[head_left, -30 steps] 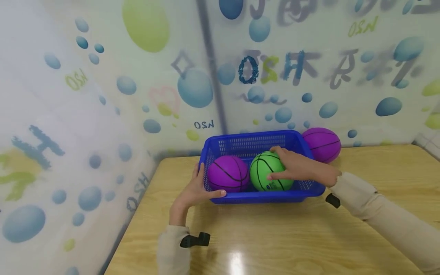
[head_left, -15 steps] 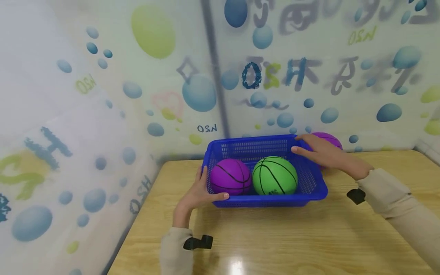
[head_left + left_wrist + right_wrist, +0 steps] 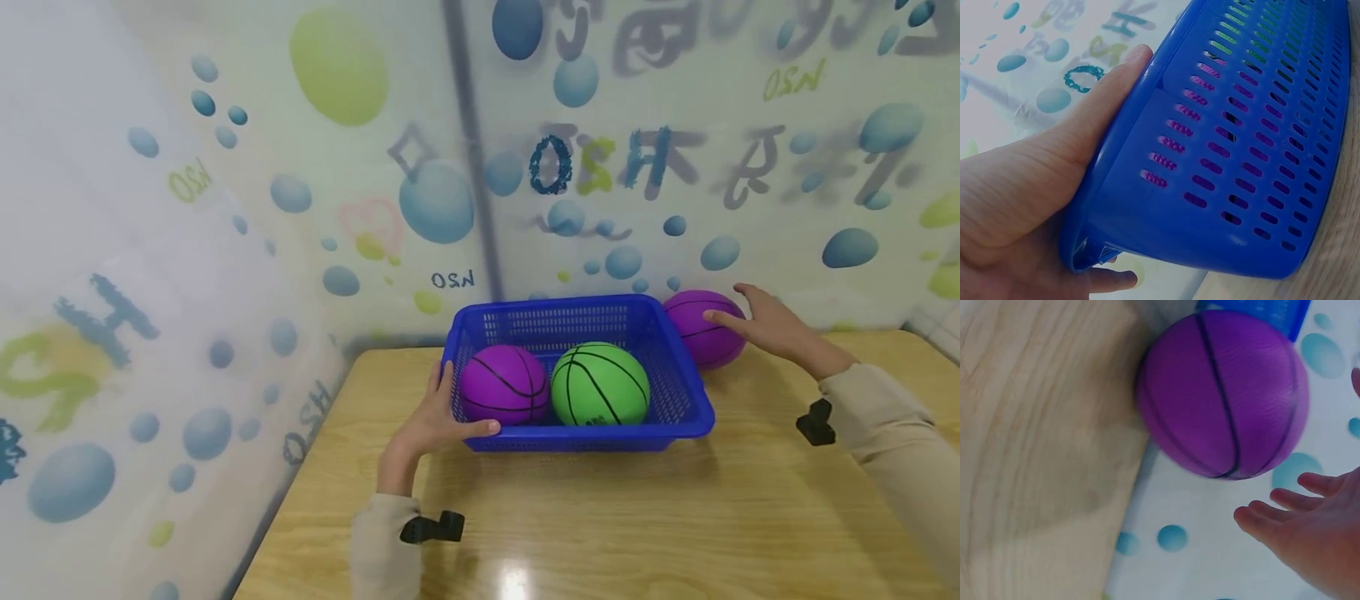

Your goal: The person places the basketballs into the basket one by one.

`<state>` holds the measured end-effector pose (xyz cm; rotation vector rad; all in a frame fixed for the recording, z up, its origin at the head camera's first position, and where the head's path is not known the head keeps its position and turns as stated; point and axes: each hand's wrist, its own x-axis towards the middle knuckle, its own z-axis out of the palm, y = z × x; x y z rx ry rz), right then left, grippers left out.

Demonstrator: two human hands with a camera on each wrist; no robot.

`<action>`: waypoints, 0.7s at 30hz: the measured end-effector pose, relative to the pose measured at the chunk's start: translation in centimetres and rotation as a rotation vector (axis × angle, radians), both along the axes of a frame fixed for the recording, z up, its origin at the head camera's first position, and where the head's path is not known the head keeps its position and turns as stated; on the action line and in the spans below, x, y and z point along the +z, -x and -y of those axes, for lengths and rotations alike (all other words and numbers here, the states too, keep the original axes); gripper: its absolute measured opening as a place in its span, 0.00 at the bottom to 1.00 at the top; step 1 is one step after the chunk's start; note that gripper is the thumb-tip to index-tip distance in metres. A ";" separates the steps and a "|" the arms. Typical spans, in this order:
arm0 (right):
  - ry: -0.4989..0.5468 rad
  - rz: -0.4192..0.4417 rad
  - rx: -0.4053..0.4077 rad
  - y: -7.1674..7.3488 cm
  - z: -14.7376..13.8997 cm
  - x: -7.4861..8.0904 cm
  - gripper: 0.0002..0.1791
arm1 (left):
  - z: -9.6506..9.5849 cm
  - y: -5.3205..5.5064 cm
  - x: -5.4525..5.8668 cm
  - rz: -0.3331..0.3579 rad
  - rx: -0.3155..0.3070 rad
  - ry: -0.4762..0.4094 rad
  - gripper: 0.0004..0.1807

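A blue plastic basket (image 3: 577, 432) stands on the table with a purple mini basketball (image 3: 502, 383) at its left and a green mini basketball (image 3: 598, 382) beside it. My left hand (image 3: 426, 423) grips the basket's near left corner, thumb along the front rim and fingers at the left side. Outside the basket, against its right end, lies another purple mini basketball (image 3: 697, 337). My right hand (image 3: 783, 329) is spread at that ball's right side. In the right wrist view, a gap separates the visible fingers (image 3: 1260, 519) from the outer purple ball (image 3: 1222, 394).
The wooden table (image 3: 570, 517) backs onto a wall (image 3: 600, 242) printed with blue and green bubbles. A second wall (image 3: 247, 275) closes off the left side. Black camera mounts sit at both wrists.
My right hand has let go of the green ball and moved right, across the basket's right end, to the outer purple ball. My left hand stays on the basket corner.
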<state>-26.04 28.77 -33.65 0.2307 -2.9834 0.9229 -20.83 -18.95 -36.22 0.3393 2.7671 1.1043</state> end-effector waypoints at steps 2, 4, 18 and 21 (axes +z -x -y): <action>0.010 0.016 -0.002 0.2 -0.3 -0.4 0.52 | 0.0 0.0 0.0 -0.001 0.000 -0.002 0.69; 0.020 0.029 -0.005 0.4 -0.5 -0.8 0.53 | -0.1 -0.1 0.1 0.006 0.001 -0.004 0.68; 0.179 0.012 -0.103 2.7 1.1 -3.8 0.52 | 0.0 -0.2 0.2 0.008 0.002 -0.008 0.68; 0.202 0.018 -0.149 2.8 1.0 -4.1 0.53 | 0.0 -0.3 0.2 0.008 0.004 -0.006 0.68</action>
